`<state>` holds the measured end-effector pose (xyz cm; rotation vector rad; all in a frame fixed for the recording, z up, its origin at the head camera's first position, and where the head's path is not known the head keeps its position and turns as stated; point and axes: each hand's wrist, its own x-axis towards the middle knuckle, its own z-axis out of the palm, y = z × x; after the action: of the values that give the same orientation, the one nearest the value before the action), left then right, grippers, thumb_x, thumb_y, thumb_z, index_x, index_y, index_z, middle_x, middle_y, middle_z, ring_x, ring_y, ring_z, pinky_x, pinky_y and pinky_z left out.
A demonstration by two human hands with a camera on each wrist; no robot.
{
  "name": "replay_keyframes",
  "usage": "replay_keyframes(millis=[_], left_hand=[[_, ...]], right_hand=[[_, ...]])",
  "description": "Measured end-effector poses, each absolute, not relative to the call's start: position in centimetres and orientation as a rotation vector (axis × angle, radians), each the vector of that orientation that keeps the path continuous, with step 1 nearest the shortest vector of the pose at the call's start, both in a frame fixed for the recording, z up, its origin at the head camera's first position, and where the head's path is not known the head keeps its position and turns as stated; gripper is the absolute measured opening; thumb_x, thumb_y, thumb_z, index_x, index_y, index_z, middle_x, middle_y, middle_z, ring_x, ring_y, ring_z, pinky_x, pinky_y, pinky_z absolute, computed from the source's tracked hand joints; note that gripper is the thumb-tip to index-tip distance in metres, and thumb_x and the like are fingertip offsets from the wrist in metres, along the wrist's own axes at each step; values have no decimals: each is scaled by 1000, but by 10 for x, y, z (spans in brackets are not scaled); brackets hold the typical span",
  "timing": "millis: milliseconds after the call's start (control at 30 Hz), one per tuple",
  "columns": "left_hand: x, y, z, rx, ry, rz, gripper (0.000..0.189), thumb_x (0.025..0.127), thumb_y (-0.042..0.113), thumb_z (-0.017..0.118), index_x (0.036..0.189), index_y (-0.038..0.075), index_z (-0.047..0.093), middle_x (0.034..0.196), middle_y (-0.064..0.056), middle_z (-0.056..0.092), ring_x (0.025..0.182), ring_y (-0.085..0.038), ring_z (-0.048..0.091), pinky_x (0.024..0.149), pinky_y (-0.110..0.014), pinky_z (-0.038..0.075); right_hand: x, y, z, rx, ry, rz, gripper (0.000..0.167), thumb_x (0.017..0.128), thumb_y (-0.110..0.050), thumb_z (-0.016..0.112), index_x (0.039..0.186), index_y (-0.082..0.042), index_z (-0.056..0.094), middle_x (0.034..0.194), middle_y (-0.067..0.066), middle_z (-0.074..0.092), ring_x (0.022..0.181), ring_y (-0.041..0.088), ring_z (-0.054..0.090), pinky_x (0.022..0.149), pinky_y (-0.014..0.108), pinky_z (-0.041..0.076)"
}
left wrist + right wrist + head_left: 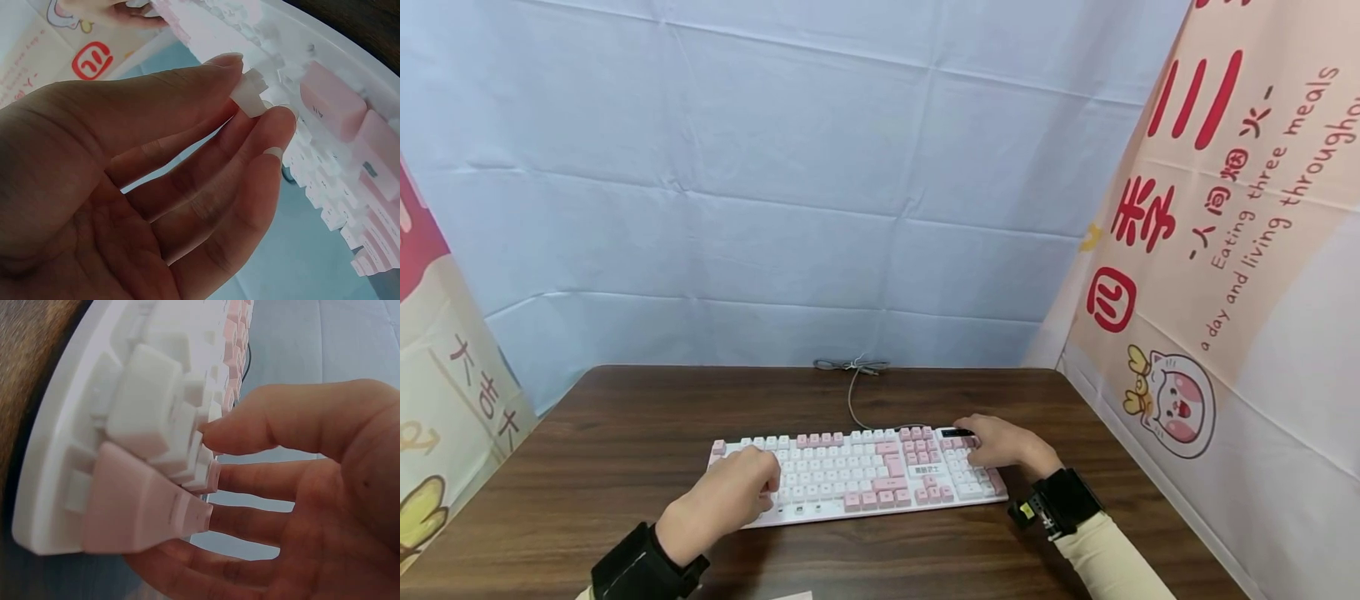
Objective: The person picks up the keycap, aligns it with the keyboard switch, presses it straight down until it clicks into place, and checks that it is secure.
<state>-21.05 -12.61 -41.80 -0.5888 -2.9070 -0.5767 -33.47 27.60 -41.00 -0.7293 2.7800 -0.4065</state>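
Observation:
A white keyboard (pixel 835 477) with white and pink keys lies on the table. Over its left end, my left hand (pixel 730 492) pinches a small white keycap (pixel 250 97) between thumb and fingertips. In the left wrist view the keycap is close to the keys, near a pink Alt key (pixel 331 103). My right hand (pixel 1003 442) holds the keyboard's far right corner. Its thumb touches the white number-pad keys (pixel 144 400), and its other fingers reach round past a tall pink key (pixel 131 500); some fingertips are hidden behind the keys.
The keyboard's cable (pixel 852 396) runs back to a tied bundle (pixel 852 364) at the rear edge of the brown wooden table (pixel 662 408). A pale flat piece (pixel 793 596) shows at the bottom. Light-blue cloth (pixel 775 183) hangs behind, printed cloth (pixel 1225 250) at the right.

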Motion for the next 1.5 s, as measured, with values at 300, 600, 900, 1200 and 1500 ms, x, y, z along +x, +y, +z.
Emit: replay_keyframes(millis=[300, 600, 900, 1200, 1500], left_hand=[[-213, -125, -418, -526, -2934, -557, 21, 76, 0, 87, 75, 13, 71, 74, 2, 67, 63, -9, 49, 58, -30, 45], [-214, -125, -420, -541, -2916, -562, 21, 76, 0, 86, 74, 14, 70, 72, 5, 66, 61, -7, 48, 57, -27, 42], [-215, -126, -418, -635, -2895, -633, 29, 79, -3, 83, 67, 15, 64, 64, 7, 57, 56, -7, 36, 53, -23, 31], [-216, -126, -421, -640, -2904, -623, 25, 78, -4, 83, 70, 13, 67, 67, 5, 61, 59, -8, 39, 56, -24, 34], [-217, -125, -422, -645, -2892, -642, 33, 77, -8, 81, 64, 12, 57, 63, 7, 39, 60, -9, 27, 55, -25, 24]], right_hand=[[-334, 276, -411, -722, 2782, -417, 63, 86, -3, 70, 145, 7, 51, 144, 28, 55, 125, 38, 58, 103, 56, 48], [-334, 278, -412, -725, 2775, -421, 64, 85, -1, 70, 146, 8, 50, 143, 29, 54, 119, 34, 59, 98, 51, 49], [-333, 278, -411, -702, 2782, -412, 65, 85, -1, 71, 146, 7, 50, 143, 28, 55, 121, 34, 59, 99, 52, 49], [-333, 275, -409, -704, 2778, -418, 65, 84, -1, 69, 146, 7, 50, 144, 29, 54, 118, 33, 59, 97, 50, 49], [-333, 275, -409, -711, 2775, -430, 66, 83, -1, 69, 146, 7, 50, 143, 28, 55, 115, 32, 59, 96, 50, 49]])
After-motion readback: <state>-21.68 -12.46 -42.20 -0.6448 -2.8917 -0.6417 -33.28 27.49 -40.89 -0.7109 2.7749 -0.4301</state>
